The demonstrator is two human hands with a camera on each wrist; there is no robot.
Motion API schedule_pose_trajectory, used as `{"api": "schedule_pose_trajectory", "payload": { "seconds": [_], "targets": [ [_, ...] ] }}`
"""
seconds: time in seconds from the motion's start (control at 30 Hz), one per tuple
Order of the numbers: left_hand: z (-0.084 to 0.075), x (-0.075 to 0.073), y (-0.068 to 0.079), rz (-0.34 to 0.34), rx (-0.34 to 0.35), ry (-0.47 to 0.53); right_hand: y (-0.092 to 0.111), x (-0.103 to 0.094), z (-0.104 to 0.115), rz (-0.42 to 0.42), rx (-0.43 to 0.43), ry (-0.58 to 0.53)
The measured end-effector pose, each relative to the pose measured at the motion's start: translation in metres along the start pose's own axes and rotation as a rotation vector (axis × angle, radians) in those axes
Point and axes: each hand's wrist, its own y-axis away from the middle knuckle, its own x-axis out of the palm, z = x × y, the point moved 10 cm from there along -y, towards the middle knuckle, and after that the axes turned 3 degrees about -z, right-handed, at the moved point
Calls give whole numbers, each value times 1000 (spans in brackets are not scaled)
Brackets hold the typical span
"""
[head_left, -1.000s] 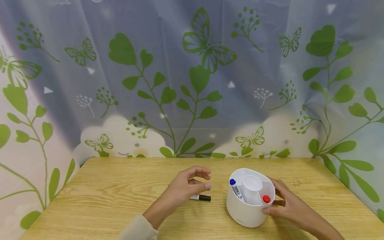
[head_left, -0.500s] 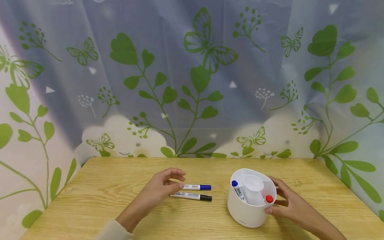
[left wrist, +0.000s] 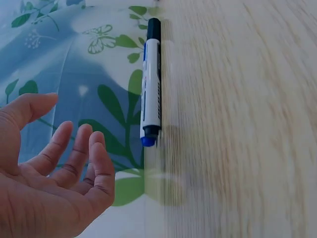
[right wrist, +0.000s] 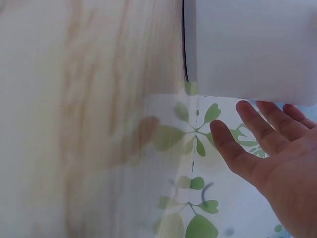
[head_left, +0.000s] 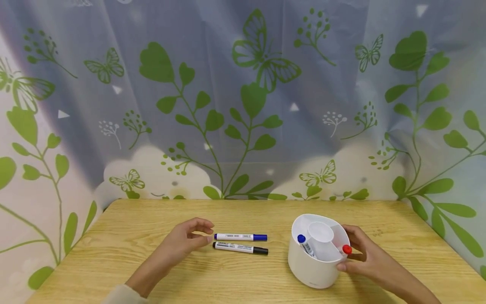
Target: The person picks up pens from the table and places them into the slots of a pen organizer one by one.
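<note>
My left hand hovers over the table, fingers loosely bent, with nothing in it. Just right of its fingertips lie two whiteboard markers side by side, caps to the right: a blue one and a black one. The left wrist view shows the black marker beyond my relaxed left hand. On the right stands a white round pen holder with compartments. My right hand holds its right side, thumb in front and fingers behind. A blue-capped marker and a red-capped marker lean inside it.
The light wood table ends at a patterned curtain with green leaves and butterflies. In the right wrist view the holder's white wall rises above my right fingers.
My left hand has drawn back to the left, uncovering the blue and black markers. The pen holder has turned a little under my right hand; its blue and red caps have shifted right.
</note>
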Motion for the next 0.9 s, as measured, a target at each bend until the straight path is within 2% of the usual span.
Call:
{"api": "schedule_pose_trajectory", "payload": {
  "seconds": [0.23,0.4,0.57,0.73,0.9],
  "targets": [
    [4,-2,0,11,-13,-24,2,1,1,9,-7,12],
    [5,-1,-1,27,-4,-34,1,2,-2,11,36,33],
    [7,0,-1,32,-8,-33,0,2,-2,8,79,-13],
    [8,1,-1,43,-7,-40,2,4,2,-4,49,-37],
    [11,3,-2,54,-29,-46,1,6,2,0,60,-46]
  ]
}}
